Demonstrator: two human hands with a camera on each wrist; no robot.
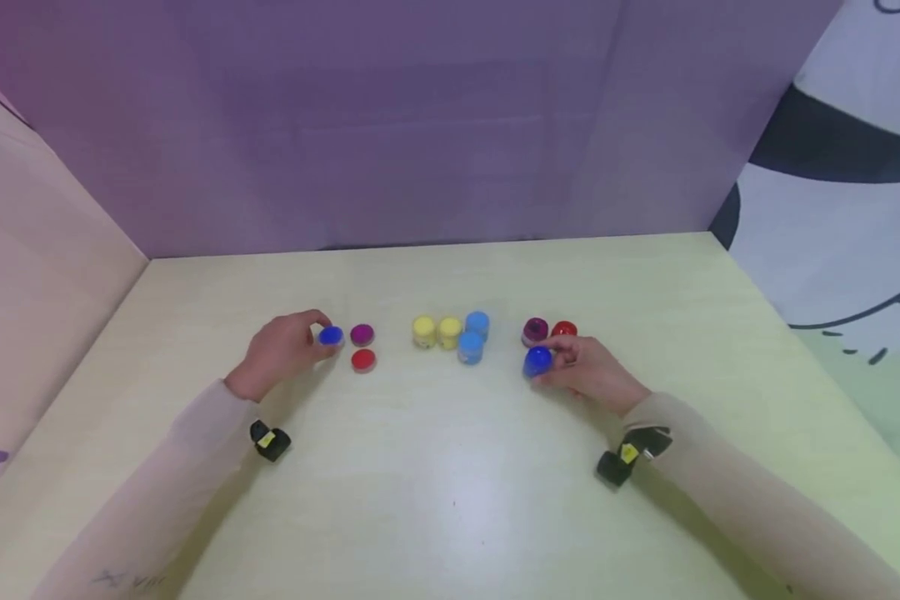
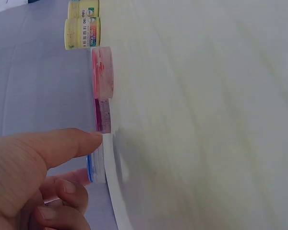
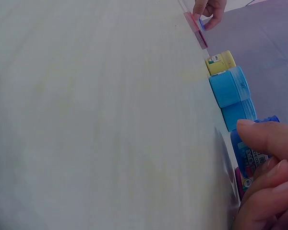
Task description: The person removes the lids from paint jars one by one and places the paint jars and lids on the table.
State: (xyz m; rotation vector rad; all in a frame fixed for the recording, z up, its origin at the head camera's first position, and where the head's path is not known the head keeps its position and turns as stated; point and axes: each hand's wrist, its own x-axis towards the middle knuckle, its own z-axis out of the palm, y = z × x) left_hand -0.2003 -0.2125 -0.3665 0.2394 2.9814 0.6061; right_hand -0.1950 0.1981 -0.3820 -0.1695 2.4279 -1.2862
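My left hand (image 1: 281, 352) pinches a dark blue lid (image 1: 331, 336) between thumb and fingertips, close over the table. Beside it lie a purple lid (image 1: 362, 335) and a red lid (image 1: 363, 360). In the left wrist view the blue lid (image 2: 100, 165) shows a clear rim. Over on the right side, my right hand (image 1: 587, 371) grips a dark blue paint jar (image 1: 537, 361) by its sides, thumb and fingers around it. A printed label shows on this jar (image 3: 252, 155) in the right wrist view. Just behind it stand a purple jar (image 1: 535, 331) and a red jar (image 1: 564, 328), partly hidden by my hand.
Between my hands stand two yellow jars (image 1: 423, 332) and two light blue jars (image 1: 470, 347), grouped closely. The pale table (image 1: 450, 467) ends at a purple panel (image 1: 435, 150) at the back. A small black camera sits on each wrist.
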